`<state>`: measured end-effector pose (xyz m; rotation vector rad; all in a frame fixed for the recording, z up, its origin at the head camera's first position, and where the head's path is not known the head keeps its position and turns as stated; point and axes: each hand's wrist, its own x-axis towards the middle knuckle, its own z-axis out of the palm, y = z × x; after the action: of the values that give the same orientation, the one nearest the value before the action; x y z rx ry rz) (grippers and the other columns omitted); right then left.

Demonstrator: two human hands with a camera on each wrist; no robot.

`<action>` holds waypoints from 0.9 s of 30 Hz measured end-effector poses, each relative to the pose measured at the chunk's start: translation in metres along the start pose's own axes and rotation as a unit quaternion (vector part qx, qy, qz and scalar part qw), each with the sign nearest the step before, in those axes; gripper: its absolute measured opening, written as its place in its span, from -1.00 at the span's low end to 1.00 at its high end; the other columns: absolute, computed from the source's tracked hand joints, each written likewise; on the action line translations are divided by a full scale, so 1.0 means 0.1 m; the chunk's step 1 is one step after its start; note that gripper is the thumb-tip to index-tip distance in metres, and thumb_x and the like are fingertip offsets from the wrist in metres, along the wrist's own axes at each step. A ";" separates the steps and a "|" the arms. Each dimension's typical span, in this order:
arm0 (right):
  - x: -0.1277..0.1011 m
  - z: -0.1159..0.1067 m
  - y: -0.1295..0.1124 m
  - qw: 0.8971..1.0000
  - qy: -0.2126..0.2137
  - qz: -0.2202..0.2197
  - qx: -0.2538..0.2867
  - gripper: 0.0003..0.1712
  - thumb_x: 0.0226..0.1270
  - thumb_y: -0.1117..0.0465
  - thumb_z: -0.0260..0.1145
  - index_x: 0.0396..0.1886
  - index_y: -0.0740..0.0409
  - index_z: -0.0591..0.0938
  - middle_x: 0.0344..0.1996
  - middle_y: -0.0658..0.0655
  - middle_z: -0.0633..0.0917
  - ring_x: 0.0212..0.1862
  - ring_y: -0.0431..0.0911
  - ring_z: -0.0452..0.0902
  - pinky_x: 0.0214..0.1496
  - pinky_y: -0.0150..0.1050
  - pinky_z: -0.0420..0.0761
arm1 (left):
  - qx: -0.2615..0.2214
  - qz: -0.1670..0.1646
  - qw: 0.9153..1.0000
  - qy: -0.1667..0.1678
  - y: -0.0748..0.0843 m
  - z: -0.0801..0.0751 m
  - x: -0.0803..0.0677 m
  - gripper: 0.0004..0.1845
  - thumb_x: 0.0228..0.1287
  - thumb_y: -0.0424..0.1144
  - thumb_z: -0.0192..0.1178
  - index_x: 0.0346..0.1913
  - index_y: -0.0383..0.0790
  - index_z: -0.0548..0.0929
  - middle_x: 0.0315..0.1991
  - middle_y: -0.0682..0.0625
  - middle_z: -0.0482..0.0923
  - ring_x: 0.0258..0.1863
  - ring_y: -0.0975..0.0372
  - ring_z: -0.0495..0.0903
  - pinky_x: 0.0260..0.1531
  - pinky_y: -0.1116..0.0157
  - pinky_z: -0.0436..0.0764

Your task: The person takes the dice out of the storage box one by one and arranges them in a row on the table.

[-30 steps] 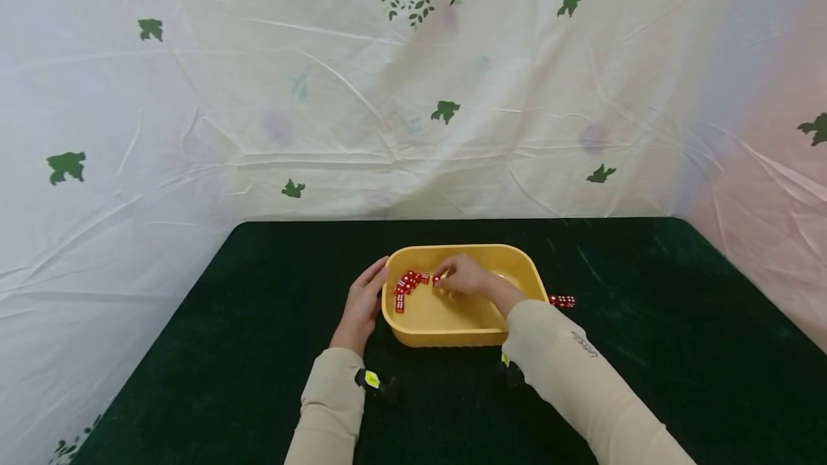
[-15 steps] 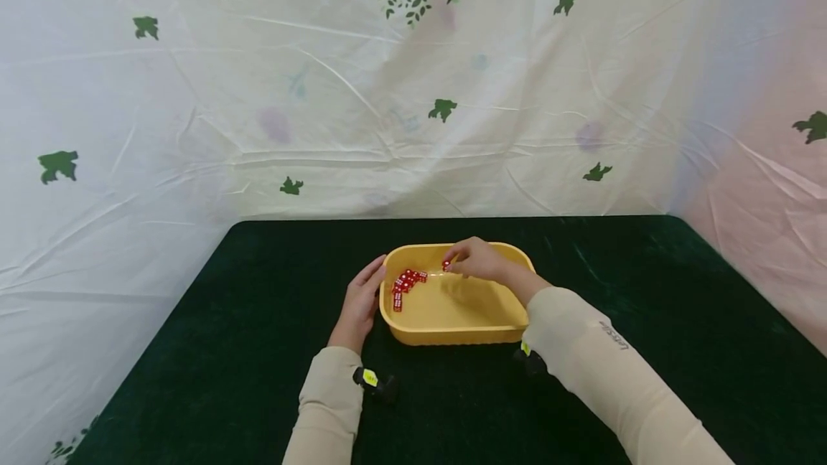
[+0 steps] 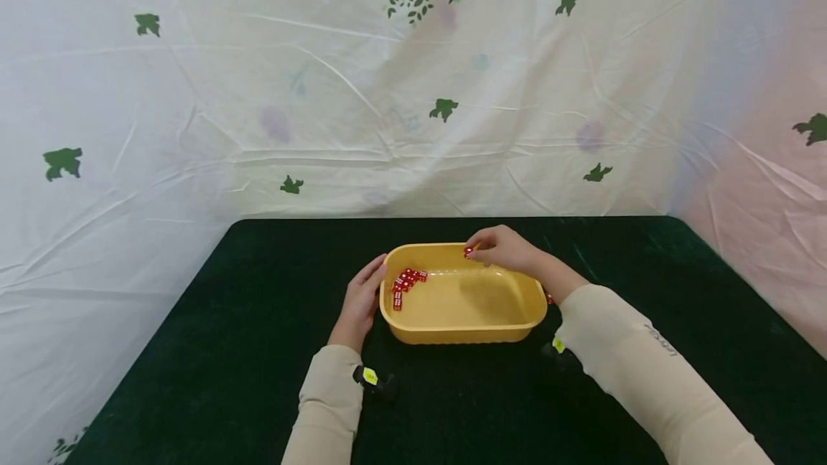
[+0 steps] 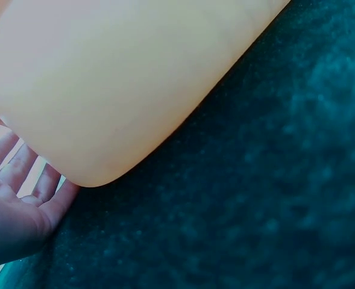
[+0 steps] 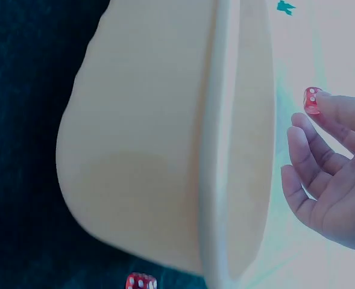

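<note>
- Yellow tub (image 3: 461, 332) is taken as the landmark; it is set on the dark green cloth (image 3: 213, 350), near the middle.
- Tub is oblong: long axis runs left-right across the head view, open side up.
- Left hand (image 3: 358, 305) is laid flat against the tub's left outer wall, fingers straight and together, nothing gripped. In the left wrist view the fingers (image 4: 20, 174) are seen pressed along the wall. Judged to be a brace so the tub does not slide.
- Right hand (image 3: 504, 250) is held over the tub's far rim, toward its right end, clear of the floor of the tub.
- 1 red die (image 5: 312, 101) is pinched at the fingertips of the right hand, thumb and forefinger closed on it; the other fingers are loosely curled below. The pinch suits so small a cube.
- The held die is a cube, so no long axis; a white-pipped face is turned toward the right wrist camera. Pip count cannot be read.
- Cluster of red dice (image 3: 405, 284) is left inside the tub at its left end, strung in a short curved line along the wall.
- More red dice (image 5: 140, 282) lie on the cloth just outside the tub's right wall, mostly hidden by the right forearm in the head view.
</note>
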<state>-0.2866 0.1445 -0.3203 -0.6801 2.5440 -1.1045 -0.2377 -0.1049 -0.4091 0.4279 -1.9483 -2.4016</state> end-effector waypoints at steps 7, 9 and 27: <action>-0.13 -0.20 0.12 0.999 0.029 0.012 -0.007 -0.73 0.18 0.17 0.18 -0.16 0.22 0.54 -0.27 0.22 0.55 -0.34 -0.02 0.42 -0.18 -0.07 0.47 | -0.002 -0.001 1.000 0.002 0.00 0.02 0.01 -0.59 0.14 0.02 0.06 0.07 0.03 0.45 0.09 0.08 0.32 0.03 0.21 0.31 -0.01 0.17 0.33; -0.16 -0.27 0.15 0.999 0.034 0.010 -0.007 -0.72 0.19 0.15 0.17 -0.15 0.22 0.53 -0.27 0.25 0.55 -0.33 -0.01 0.42 -0.18 -0.07 0.48 | -0.001 0.000 1.000 0.001 -0.01 0.02 0.02 -0.58 0.14 0.02 0.06 0.07 0.03 0.45 0.10 0.08 0.31 0.03 0.20 0.31 -0.01 0.16 0.32; -0.60 -0.62 0.57 0.995 0.088 0.043 0.014 -0.63 0.25 0.15 0.09 -0.05 0.32 0.44 -0.20 0.26 0.52 -0.22 0.11 0.42 -0.19 -0.16 0.49 | 0.000 -0.009 1.000 0.008 0.00 0.03 0.03 -0.58 0.12 0.03 0.07 0.06 0.06 0.46 0.07 0.11 0.33 0.01 0.22 0.33 -0.03 0.19 0.34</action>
<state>-0.2803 0.2475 -0.3170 -0.4798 2.6696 -1.2169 -0.2408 -0.1021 -0.4092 0.4652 -1.9475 -2.4003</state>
